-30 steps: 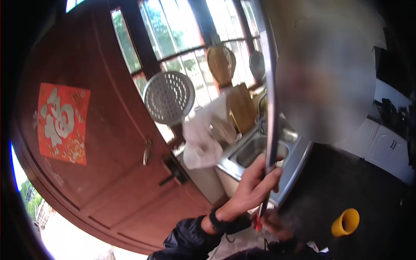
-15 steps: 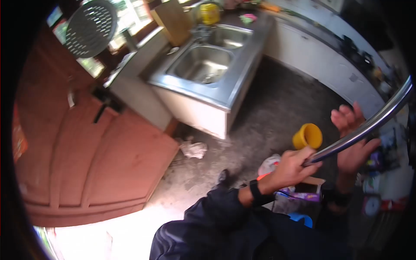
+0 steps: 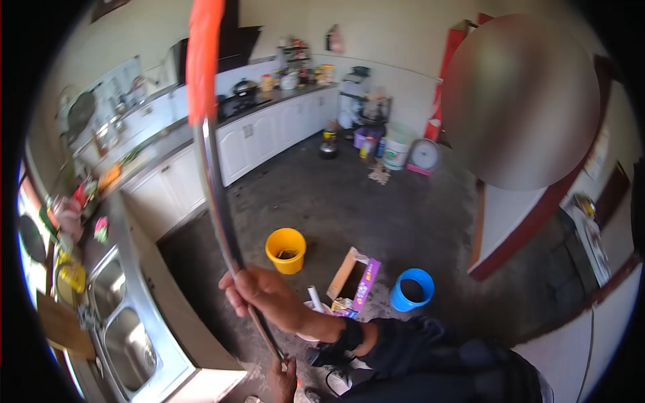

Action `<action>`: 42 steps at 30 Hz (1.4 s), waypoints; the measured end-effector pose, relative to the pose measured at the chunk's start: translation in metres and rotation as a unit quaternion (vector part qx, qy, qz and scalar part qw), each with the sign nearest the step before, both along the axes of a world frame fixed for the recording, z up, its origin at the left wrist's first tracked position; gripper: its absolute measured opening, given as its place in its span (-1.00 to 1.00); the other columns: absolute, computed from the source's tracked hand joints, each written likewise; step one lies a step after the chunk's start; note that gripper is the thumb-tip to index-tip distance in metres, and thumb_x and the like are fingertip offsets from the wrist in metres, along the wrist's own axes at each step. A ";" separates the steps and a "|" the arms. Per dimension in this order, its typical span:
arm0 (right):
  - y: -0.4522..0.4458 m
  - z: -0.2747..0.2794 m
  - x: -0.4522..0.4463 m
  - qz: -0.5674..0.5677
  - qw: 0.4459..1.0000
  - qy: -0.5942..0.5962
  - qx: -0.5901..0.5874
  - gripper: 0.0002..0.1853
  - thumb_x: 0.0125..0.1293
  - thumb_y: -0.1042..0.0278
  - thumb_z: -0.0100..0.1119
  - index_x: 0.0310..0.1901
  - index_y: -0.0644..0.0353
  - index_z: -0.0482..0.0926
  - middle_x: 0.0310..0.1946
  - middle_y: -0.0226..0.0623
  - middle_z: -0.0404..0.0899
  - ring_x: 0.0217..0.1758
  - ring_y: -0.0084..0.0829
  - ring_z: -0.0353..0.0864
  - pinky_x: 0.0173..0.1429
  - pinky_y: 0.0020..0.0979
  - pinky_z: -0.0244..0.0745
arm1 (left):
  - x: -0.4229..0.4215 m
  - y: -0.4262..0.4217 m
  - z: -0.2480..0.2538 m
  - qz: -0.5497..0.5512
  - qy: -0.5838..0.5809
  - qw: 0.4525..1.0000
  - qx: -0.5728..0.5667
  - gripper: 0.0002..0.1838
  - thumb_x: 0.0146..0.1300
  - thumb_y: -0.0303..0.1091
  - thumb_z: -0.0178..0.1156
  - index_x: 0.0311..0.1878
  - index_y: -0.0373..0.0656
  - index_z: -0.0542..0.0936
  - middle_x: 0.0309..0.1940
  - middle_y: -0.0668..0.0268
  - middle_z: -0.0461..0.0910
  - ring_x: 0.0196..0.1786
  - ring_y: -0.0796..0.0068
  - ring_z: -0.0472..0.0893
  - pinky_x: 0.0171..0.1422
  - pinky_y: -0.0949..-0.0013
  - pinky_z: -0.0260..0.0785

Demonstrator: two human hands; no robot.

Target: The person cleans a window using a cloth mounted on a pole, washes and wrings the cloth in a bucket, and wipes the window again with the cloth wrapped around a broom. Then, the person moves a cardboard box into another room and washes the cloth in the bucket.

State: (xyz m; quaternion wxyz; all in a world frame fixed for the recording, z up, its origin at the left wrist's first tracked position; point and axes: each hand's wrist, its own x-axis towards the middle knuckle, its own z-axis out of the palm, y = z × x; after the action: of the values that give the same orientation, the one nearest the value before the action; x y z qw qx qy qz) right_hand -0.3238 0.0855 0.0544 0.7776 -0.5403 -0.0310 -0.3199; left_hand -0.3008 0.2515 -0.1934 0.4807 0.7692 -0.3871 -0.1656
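A shiny metal pole [image 3: 218,195] stands nearly upright in front of me, leaning slightly, with a bright orange-red covering [image 3: 203,60] on its upper part. My right hand [image 3: 265,299] is closed around the pole partway down, with a black band at its wrist. Lower, near the bottom edge of the view, my left hand [image 3: 282,379] grips the pole's lower end. On the floor beyond my hands is a yellow bucket [image 3: 286,258] with something dark inside. Beside my right forearm lies an open purple cardboard box [image 3: 366,285]. The pole's top runs out of view.
A double steel sink [image 3: 131,342] is at the left. White cabinets [image 3: 248,151] with a cluttered counter line the far wall. A blue bucket [image 3: 412,290] stands right of the box. Farther back are a white bucket [image 3: 398,146] and a round-dial scale [image 3: 424,156]. A blurred round patch covers the upper right.
My view has swung right, away from the red door. The pole has turned from slanting rightward to near upright. My right hand, open beside it before, has closed on it.
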 end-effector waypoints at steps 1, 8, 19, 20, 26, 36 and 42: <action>0.002 -0.002 0.000 0.002 1.000 0.004 0.014 -0.54 0.47 -0.09 -0.11 -0.13 0.25 0.44 -0.50 -0.48 0.36 -0.50 -0.69 0.33 -0.41 -0.64 0.25 | 0.008 0.010 -0.020 -0.032 -0.039 0.996 0.068 -0.67 0.14 -0.28 0.28 -0.07 -0.24 0.56 -0.36 0.02 0.63 -0.26 -0.01 0.62 -0.17 0.08 0.42; 0.003 -0.017 -0.014 -0.146 0.960 0.109 0.213 -0.69 0.40 0.06 0.10 -0.42 0.06 0.51 -0.66 -0.61 0.42 -0.70 -0.76 0.31 -0.65 -0.65 0.19 | 0.021 0.029 -0.073 -0.096 -0.023 0.995 0.033 -0.37 0.04 -0.26 0.38 0.19 -0.29 0.47 -0.05 -0.08 0.60 0.01 0.05 0.63 0.08 0.16 0.48; -0.066 -0.189 0.025 -0.194 0.966 0.120 0.122 -0.55 0.49 0.09 -0.13 -0.60 0.02 0.13 -0.75 -0.52 0.01 -0.71 -0.62 -0.03 -0.50 -0.47 0.09 | 0.044 0.252 -0.212 0.201 0.228 0.872 0.384 -0.57 0.12 -0.06 0.24 -0.01 -0.10 0.63 -0.24 0.08 0.68 -0.09 0.10 0.65 0.04 0.17 0.47; -0.068 -0.207 0.029 -0.184 0.967 0.124 0.123 -0.55 0.49 0.10 -0.14 -0.59 0.02 0.13 -0.75 -0.52 0.01 -0.70 -0.61 -0.03 -0.49 -0.46 0.09 | 0.042 0.279 -0.236 0.222 0.236 0.859 0.397 -0.57 0.11 -0.06 0.24 -0.01 -0.10 0.63 -0.23 0.08 0.68 -0.09 0.10 0.66 0.04 0.17 0.47; -0.065 -0.285 0.038 -0.187 0.965 0.163 0.080 -0.57 0.50 0.10 -0.23 -0.58 0.01 0.12 -0.74 -0.51 0.02 -0.70 -0.60 -0.01 -0.46 -0.45 0.11 | 0.060 0.331 -0.295 0.228 0.232 0.827 0.458 -0.58 0.14 -0.10 0.24 -0.02 -0.18 0.63 -0.21 0.04 0.68 -0.18 0.23 0.70 -0.09 0.28 0.54; -0.053 -0.435 0.030 -0.204 0.968 0.144 -0.014 -0.59 0.52 0.14 -0.35 -0.55 0.05 0.19 -0.73 -0.47 0.09 -0.72 -0.55 0.05 -0.51 -0.42 0.14 | 0.159 0.330 -0.524 0.066 0.137 0.867 0.474 -0.56 0.13 -0.19 0.24 0.08 -0.13 0.57 -0.24 0.02 0.66 -0.14 0.07 0.65 -0.05 0.17 0.48; -0.048 -0.486 -0.025 -0.220 0.962 0.151 -0.049 -0.57 0.50 0.07 -0.30 -0.56 0.03 0.21 -0.72 -0.49 0.15 -0.72 -0.60 0.11 -0.50 -0.47 0.16 | 0.208 0.367 -0.688 0.057 0.132 0.837 0.528 -0.30 0.08 -0.16 0.27 0.28 -0.26 0.36 -0.33 0.01 0.66 -0.24 0.01 0.65 -0.11 0.09 0.47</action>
State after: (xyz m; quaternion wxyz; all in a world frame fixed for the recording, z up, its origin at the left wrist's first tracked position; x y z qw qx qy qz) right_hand -0.3491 0.0378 -0.4314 0.6560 -0.6133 0.1908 -0.3963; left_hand -0.0932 0.6187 -0.8815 0.0571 0.8977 -0.1292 -0.4174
